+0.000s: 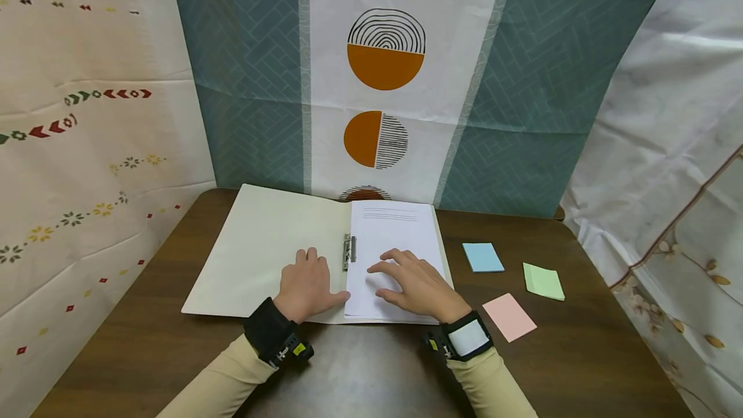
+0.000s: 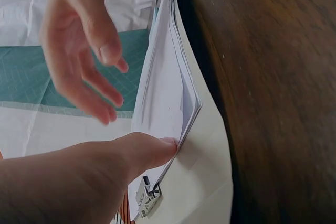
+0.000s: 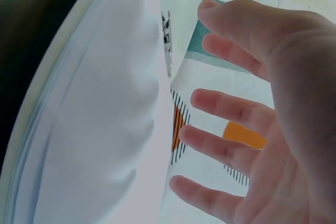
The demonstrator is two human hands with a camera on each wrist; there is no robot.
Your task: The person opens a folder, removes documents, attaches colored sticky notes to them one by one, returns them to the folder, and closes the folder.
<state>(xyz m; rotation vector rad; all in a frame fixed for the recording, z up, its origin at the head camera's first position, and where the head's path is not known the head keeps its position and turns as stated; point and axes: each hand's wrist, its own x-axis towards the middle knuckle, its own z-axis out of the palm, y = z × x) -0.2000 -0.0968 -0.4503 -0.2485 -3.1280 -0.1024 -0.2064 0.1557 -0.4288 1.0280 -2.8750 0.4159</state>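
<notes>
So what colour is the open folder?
The folder is pale cream, seen best in the head view.

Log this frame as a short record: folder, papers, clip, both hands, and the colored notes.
folder: cream, lying open on the table
papers: white stack on the folder's right half
metal clip: at the papers' left edge
left hand: over the folder's left half, thumb touching the papers' edge
right hand: above the papers, fingers spread, holding nothing
right of folder: blue note, green note, pink note

No legible text, labels, brands or numbers.
</notes>
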